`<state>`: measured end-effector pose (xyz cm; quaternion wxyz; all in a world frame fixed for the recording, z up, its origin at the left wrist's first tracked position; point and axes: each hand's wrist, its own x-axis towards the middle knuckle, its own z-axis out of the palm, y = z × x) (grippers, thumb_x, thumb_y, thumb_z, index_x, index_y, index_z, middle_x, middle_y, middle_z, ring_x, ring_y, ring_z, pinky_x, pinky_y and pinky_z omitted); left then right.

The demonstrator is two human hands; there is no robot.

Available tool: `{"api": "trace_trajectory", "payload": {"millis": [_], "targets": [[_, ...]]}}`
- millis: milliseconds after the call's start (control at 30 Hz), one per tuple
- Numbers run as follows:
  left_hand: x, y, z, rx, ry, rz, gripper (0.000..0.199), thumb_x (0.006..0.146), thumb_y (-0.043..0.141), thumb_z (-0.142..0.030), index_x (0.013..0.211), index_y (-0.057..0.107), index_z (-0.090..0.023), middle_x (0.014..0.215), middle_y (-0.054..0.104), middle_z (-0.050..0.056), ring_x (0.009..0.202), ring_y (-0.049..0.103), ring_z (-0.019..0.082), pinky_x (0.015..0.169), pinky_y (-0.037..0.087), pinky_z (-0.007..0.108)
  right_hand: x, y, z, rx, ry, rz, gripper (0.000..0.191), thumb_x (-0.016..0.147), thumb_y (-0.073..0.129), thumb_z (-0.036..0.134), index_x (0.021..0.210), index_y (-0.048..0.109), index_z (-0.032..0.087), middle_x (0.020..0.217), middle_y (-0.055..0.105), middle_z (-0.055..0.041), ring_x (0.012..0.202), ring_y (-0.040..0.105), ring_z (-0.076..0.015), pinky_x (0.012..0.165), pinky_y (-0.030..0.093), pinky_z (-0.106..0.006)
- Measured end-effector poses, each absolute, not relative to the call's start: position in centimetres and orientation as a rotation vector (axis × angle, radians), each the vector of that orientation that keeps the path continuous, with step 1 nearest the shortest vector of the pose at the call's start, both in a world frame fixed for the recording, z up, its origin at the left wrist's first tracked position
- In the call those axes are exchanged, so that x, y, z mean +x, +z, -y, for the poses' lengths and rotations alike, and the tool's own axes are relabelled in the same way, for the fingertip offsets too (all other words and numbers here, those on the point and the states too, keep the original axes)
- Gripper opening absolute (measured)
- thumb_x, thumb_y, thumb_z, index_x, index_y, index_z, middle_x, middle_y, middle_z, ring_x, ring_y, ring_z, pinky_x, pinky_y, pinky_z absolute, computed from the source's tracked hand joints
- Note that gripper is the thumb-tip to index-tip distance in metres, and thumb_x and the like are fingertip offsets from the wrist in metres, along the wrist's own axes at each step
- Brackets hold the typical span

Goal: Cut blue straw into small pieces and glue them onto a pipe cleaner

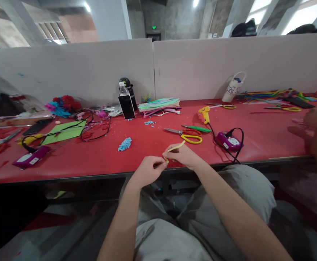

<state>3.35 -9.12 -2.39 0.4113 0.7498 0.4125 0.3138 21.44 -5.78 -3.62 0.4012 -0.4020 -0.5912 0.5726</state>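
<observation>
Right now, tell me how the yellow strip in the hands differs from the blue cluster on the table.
The yellow strip is held by the left hand and right hand, while the blue cluster lies untouched on the red table. The strip is narrow and bent; the cluster is a clump of small pieces. Both are pale in colour.

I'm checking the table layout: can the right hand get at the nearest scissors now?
Probably yes: the scissors lie just beyond the right hand, with no other tool between. It pinches a yellow strip, though, so it might need to let go first.
</observation>
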Motion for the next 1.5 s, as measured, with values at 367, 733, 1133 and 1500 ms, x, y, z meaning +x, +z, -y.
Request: {"api": "trace_trajectory", "payload": {"millis": [367,733,1133,1500], "targets": [[4.2,-4.0,7.8,1.6,0.989,-1.181,0.029,0.087,0.054,-0.038,0.07,0.062,-0.016,0.052,0.056,-0.002,0.043,0.049,0.01,0.045,0.036,0.02,20.7,-2.7,6.9,-1.051,1.36,1.439,0.029,0.08,0.064,0.041,0.066,0.061,0.017,0.056,0.055,0.0026,0.052,0.05,-0.01,0.052,0.04,-0.024],[3.9,-4.5,7.5,1.449,1.094,-0.89,0.03,0.091,0.054,-0.04,0.075,0.057,-0.015,0.061,0.052,-0.003,0.054,0.045,0.008,0.054,0.038,0.02,21.6,-2.3,6.7,-1.071,1.346,1.444,0.035,0.078,0.067,0.05,0.075,0.061,0.016,0.062,0.055,0.0027,0.055,0.051,-0.0098,0.054,0.041,-0.024],[4.3,-2.8,9.2,2.08,0.754,-1.136,0.021,0.085,0.044,-0.013,0.066,0.05,-0.016,0.06,0.049,-0.003,0.056,0.042,0.009,0.056,0.03,0.023,21.9,-3.0,6.3,-1.055,1.13,1.729,0.029,0.084,0.063,0.042,0.072,0.062,0.015,0.064,0.057,0.0013,0.061,0.051,-0.0114,0.057,0.039,-0.024],[4.1,-4.3,7.6,1.618,1.106,-1.164,0.028,0.09,0.051,-0.034,0.069,0.056,-0.015,0.055,0.045,-0.004,0.051,0.039,0.008,0.05,0.03,0.021,20.7,-2.4,7.7,-0.881,1.467,1.381,0.032,0.085,0.062,0.047,0.079,0.068,0.016,0.069,0.062,-0.0013,0.059,0.055,-0.011,0.057,0.044,-0.025]]}}
